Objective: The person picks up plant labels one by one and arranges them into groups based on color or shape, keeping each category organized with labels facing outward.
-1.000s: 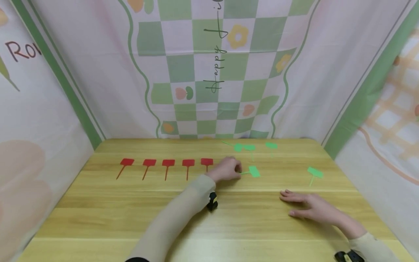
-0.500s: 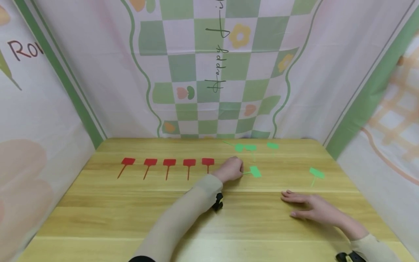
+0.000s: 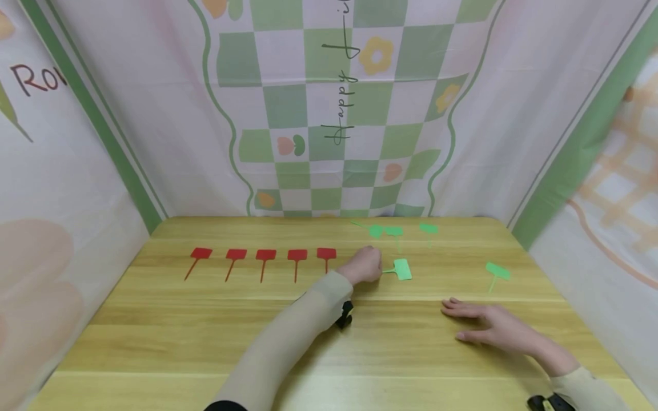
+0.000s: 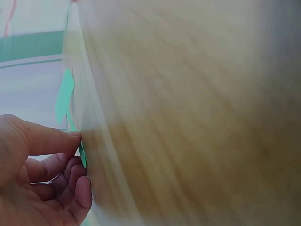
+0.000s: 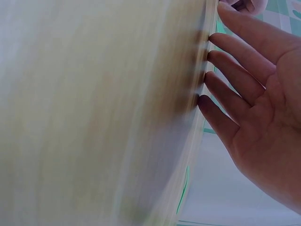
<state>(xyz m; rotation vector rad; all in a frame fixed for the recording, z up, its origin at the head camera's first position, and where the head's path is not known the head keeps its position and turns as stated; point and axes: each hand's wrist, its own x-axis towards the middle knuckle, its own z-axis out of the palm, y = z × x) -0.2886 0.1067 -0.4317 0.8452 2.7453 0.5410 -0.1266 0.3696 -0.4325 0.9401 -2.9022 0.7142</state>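
Note:
My left hand (image 3: 364, 264) pinches the stem of a green T-shaped plant label (image 3: 402, 269), whose flat head points right. In the left wrist view, thumb and fingers (image 4: 51, 141) grip that stem, and the label's head (image 4: 66, 96) stands out past the thumb. On the right, my right hand (image 3: 501, 328) rests low over the table with fingers spread and nothing in it. A second green plant label (image 3: 497, 270) lies just beyond its fingertips. Left of my left hand runs a row of several red plant labels (image 3: 265, 254), heads away from me.
Toward the back edge of the wooden table (image 3: 154, 331) lie three more green labels: a round-headed one (image 3: 376, 231), one overlapping beside it (image 3: 394, 231), and one farther right (image 3: 429, 228). Patterned cloth (image 3: 329, 114) hangs behind and at both sides.
My left hand has moved slightly right, and its fingers have closed on the green label's stem. The label's head has turned and tilted a little. The right hand has stayed put.

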